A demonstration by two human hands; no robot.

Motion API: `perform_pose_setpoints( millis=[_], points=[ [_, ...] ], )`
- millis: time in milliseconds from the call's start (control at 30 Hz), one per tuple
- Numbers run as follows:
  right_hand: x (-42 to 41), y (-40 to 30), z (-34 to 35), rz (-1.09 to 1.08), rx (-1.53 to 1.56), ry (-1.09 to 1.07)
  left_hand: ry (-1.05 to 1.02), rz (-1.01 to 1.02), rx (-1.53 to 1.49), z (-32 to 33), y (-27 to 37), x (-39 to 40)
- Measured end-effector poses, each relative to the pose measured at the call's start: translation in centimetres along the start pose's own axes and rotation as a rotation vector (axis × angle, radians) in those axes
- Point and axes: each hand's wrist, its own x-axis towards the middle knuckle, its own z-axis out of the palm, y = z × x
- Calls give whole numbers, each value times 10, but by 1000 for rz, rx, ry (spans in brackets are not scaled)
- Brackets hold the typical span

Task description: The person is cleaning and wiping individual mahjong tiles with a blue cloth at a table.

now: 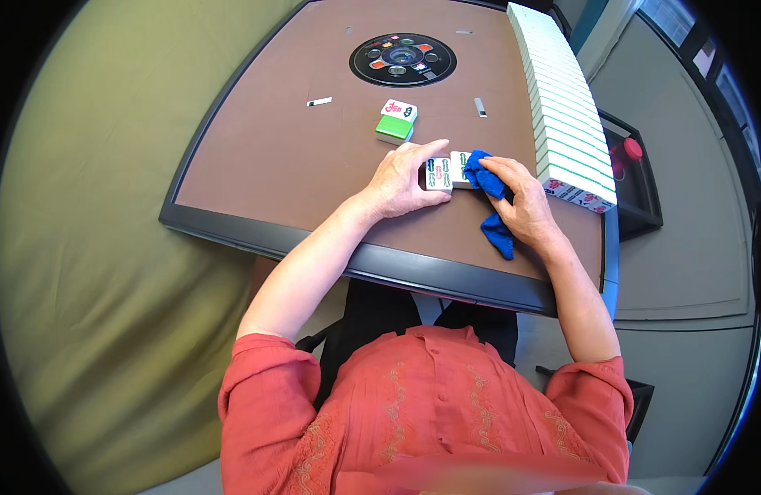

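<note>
On the brown top of a mahjong table (263, 161), my left hand (400, 181) curves its thumb and fingers around a mahjong tile (438, 173) with green and red bamboo marks. A second bamboo-marked tile (459, 168) lies just to its right, partly covered by a blue cloth (484, 176). My right hand (521, 197) grips that cloth against the tile, and a loose end of it hangs toward the near edge. Beyond my left hand sit a tile with its green back up (394, 127) and a face-up tile with red and dark characters (399, 110).
Rows of mahjong tiles (569, 111) stand packed along the table's right side. A round black control panel (403, 59) is set in the tabletop. Beyond the right edge is a dark tray (634, 179) with a red object. A yellow-green cover (96, 247) spreads at left.
</note>
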Motion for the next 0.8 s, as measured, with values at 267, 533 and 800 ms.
perform_pose_setpoints(
  millis=[267,533,800],
  points=[
    [3,5,1,1,52,3,-100,53,26,0,-6,15],
    [6,-1,7,20,23,29,-56,112,-105,-1,-7,-1],
    [28,-26,-8,-155,-245,-114,-50,-32,-15,-24,-7,-14]
  ],
)
